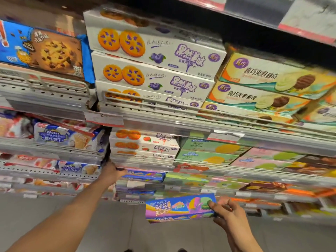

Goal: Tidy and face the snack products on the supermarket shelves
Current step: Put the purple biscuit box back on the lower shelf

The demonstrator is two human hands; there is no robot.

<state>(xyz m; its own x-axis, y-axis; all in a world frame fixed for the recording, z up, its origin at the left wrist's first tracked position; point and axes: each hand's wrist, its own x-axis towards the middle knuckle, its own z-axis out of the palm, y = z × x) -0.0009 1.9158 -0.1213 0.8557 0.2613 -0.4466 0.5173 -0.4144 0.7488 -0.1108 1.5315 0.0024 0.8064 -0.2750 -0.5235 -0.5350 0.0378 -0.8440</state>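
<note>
shelves full of snack boxes rise in front of the person, seen from below. at the left edge of the upper shelf lies a blue chocolate chip cookie pack, and under it, on the next shelf, wafer packs in white and blue. the left hand is stretched up to the front edge of a lower shelf, near the dark gap between the two shelf units; its fingers are hidden behind the edge, so i cannot tell if they hold something. just beside this hand, on the same shelf, lies a blue macaron box on the shelf with its long side to the front. above it are white strawberry biscuit boxes, and higher, in the middle of the upper shelf, a stack of white blueberry biscuit boxes. lower and in front of the shelves, not touching them, the macaron box is held in the air, long side nearly level, a bit tilted. the right hand pinches its right end, thumb on the front face and the other fingers curled behind. to the right are green boxes and, on the upper shelf, yellow sandwich cookie boxes.
</note>
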